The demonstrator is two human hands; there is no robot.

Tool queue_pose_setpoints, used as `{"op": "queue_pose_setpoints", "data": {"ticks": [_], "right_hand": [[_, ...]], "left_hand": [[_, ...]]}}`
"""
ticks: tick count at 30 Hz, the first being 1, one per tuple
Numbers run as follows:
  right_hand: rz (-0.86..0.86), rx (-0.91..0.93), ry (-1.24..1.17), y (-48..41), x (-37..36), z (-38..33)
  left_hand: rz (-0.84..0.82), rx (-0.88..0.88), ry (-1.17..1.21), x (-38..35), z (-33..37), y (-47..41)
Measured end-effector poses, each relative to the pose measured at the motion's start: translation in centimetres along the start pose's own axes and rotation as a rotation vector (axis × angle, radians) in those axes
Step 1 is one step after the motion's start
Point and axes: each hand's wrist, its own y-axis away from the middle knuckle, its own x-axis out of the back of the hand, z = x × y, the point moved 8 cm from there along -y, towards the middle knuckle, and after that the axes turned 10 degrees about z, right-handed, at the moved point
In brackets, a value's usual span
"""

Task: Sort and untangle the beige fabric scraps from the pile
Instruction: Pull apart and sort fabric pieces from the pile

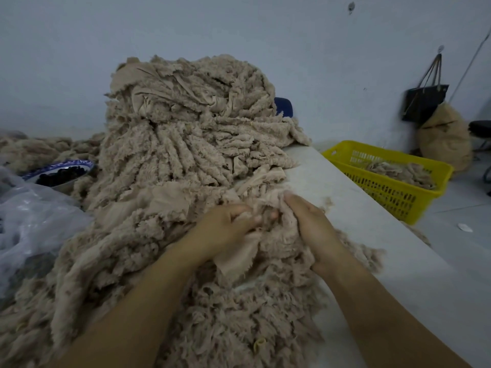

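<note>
The scrap [265,224] lies at the near edge of the pile [186,155] on the table [372,235]. My left hand [225,224] and right hand [308,221] both grip it. Next I must pull it loose gently, I think.

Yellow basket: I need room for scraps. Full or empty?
Partly filled: scraps lie low in the basket, walls bare above them.

Bare forearms, the left from seven o'clock, the right from five o'clock, end in an ungloved left hand [225,225] and right hand [312,227].
</note>
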Motion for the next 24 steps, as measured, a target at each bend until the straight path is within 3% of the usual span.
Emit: {"op": "queue_pose_setpoints", "data": {"ticks": [3,6,8,11,13,16,18,21,24], "right_hand": [[-0.033,0.124,0.208,0.4,-0.3,-0.4],[-0.138,0.186,0.474,0.8,-1.5,0.3],[-0.137,0.200,0.557,0.6,-1.7,0.6],[-0.067,0.267,0.639,0.3,-1.1,0.2],[-0.022,0.272,0.602,0.2,-0.6,0.0],[0.071,0.243,0.501,-0.1,0.2,-0.6],[0.121,0.215,0.467,-0.2,0.6,-0.7],[0.199,0.213,0.398,-0.5,1.2,-0.9],[0.183,0.184,0.340,-0.4,1.0,-0.5]], "left_hand": [[0.245,0.123,0.345,2.4,-0.4,-0.5],[0.343,0.259,0.785,3.8,-0.5,-0.8],[0.333,0.366,1.021,3.6,-0.9,-0.7],[0.170,0.447,1.240,2.3,-0.3,-0.5],[0.174,0.432,1.125,2.7,-0.6,-0.4],[0.212,0.183,0.408,3.5,-0.4,-0.4],[0.143,0.077,0.081,2.5,0.3,-0.4],[0.018,0.029,-0.016,0.8,0.6,-0.3],[0.054,0.016,0.047,0.7,0.9,-0.1]]}}
